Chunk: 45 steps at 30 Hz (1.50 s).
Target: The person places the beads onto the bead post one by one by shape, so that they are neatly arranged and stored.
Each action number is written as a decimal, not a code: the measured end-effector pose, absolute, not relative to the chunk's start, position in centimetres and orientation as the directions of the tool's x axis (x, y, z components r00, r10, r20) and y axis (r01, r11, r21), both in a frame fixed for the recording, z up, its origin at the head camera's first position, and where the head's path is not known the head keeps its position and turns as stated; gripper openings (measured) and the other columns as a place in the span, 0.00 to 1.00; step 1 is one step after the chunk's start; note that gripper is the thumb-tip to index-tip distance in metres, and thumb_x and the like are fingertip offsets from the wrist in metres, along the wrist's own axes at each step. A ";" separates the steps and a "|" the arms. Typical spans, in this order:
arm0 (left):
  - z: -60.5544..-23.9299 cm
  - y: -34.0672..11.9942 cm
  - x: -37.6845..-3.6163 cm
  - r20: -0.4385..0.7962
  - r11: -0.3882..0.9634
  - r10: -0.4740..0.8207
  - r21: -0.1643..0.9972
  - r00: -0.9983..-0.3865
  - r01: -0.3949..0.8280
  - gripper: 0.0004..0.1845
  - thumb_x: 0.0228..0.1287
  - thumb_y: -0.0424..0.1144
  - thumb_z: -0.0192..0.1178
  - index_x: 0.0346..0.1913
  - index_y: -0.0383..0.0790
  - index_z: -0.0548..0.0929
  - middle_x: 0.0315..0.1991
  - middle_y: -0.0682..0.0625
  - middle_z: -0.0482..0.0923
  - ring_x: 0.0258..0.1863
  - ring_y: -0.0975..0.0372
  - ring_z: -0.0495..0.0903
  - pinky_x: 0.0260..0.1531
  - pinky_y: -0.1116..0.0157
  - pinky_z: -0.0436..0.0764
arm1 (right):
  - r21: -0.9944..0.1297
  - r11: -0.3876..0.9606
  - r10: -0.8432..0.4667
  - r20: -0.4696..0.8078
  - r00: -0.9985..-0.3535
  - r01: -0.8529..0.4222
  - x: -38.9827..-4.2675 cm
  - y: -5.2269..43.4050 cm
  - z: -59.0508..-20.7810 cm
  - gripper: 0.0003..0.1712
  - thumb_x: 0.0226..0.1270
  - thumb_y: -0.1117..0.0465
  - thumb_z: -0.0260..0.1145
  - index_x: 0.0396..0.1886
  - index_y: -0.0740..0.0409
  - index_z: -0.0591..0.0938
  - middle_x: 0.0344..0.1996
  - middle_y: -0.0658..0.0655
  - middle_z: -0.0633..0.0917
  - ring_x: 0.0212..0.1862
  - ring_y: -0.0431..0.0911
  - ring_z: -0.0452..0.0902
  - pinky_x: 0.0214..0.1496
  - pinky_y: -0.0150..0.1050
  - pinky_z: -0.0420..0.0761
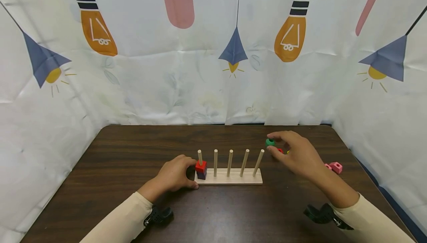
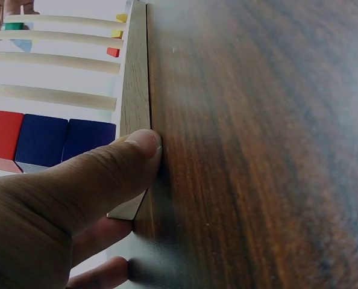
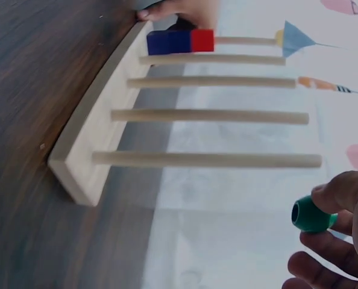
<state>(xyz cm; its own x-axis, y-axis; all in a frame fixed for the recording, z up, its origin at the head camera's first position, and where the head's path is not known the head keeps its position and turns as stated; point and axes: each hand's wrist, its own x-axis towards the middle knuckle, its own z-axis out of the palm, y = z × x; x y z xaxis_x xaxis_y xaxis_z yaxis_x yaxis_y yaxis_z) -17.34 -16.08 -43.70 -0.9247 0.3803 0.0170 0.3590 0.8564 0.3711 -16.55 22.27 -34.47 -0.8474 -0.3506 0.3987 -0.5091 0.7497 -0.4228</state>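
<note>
A wooden peg stand [image 1: 230, 180] with several upright pegs lies on the table. On its leftmost peg, a red cube [image 1: 201, 166] sits atop two dark blue cubes [image 2: 43, 139]. My left hand [image 1: 176, 173] holds the left end of the stand's base, the thumb against its front edge and part of the fingers hidden behind. To the right of the rightmost peg, my right hand [image 1: 295, 156] pinches a green bead [image 3: 312, 214] between thumb and fingers. The bead's hole shows in the right wrist view, and it is apart from the pegs.
Pink blocks [image 1: 336, 167] lie to the right, partly behind my right wrist. A red piece [image 1: 280, 150] and a yellow piece [image 1: 288, 152] show beneath my right hand. A patterned white curtain [image 1: 200, 87] hangs behind the brown table [image 1: 140, 139].
</note>
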 end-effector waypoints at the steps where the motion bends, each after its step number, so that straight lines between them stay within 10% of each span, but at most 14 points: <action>1: -43.7 -16.1 -17.3 0.017 0.856 0.381 0.371 -0.924 0.360 0.35 0.37 0.52 0.86 0.54 0.48 0.87 0.45 0.57 0.83 0.47 0.61 0.79 0.40 0.50 0.81 | -0.429 0.744 -0.351 0.401 -0.846 -0.512 -16.5 22.1 -34.3 0.19 0.66 0.60 0.75 0.56 0.52 0.85 0.49 0.53 0.85 0.41 0.48 0.82 0.40 0.48 0.80; 45: -43.8 -16.1 -17.4 0.024 0.849 0.398 0.369 -0.917 0.378 0.35 0.39 0.53 0.86 0.54 0.47 0.87 0.47 0.55 0.83 0.48 0.59 0.79 0.43 0.49 0.81 | -0.434 0.629 -0.489 0.425 -0.762 -0.645 -16.2 14.2 -33.1 0.21 0.63 0.60 0.77 0.55 0.56 0.86 0.48 0.50 0.85 0.45 0.46 0.80 0.42 0.44 0.80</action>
